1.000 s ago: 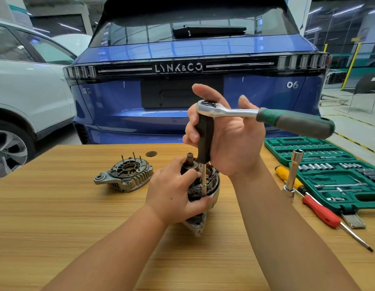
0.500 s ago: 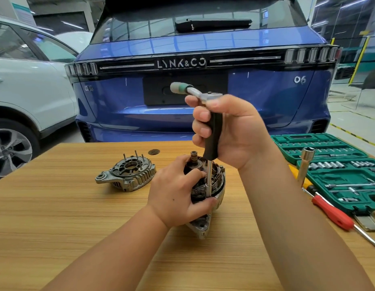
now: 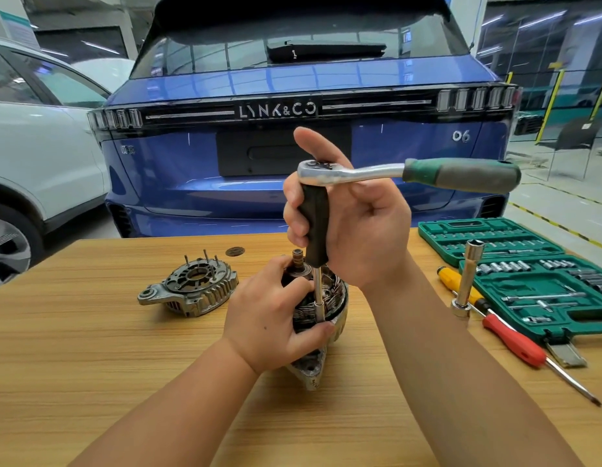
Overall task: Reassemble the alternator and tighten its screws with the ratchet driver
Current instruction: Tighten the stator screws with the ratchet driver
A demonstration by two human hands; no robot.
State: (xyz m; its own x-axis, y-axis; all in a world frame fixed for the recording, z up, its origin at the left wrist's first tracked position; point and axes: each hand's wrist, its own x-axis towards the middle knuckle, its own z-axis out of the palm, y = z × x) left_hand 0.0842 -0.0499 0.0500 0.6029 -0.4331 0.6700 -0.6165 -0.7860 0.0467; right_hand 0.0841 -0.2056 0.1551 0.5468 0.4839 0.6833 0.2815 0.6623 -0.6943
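While the fingers (image 3: 294,217) of the right hand (image 3: 356,227) curl closed around the black vertical grip of the chrome ratchet driver (image 3: 353,173), its green-and-grey handle projects horizontally to the right above the hand. Below the grip, the slim steel extension shaft (image 3: 318,294) descends upright to the rim of the partly assembled grey-metal alternator with exposed copper windings (image 3: 330,308), which stands on the wooden bench (image 3: 90,348) directly beneath the right hand. Left hand (image 3: 272,318): wrapped over the alternator's left side, thumb tip pressed just beside the foot of the shaft, fingers partly hidden behind the rotor. Separate finned grey alternator end cover (image 3: 191,291): lying on the bench to the left, apart from both hands. Upright chrome socket extension (image 3: 468,278), yellow-handled tool (image 3: 458,284), red-handled screwdriver (image 3: 515,342) and open green socket case (image 3: 528,274): on the bench to the right. Blue car (image 3: 292,146): beyond the bench.
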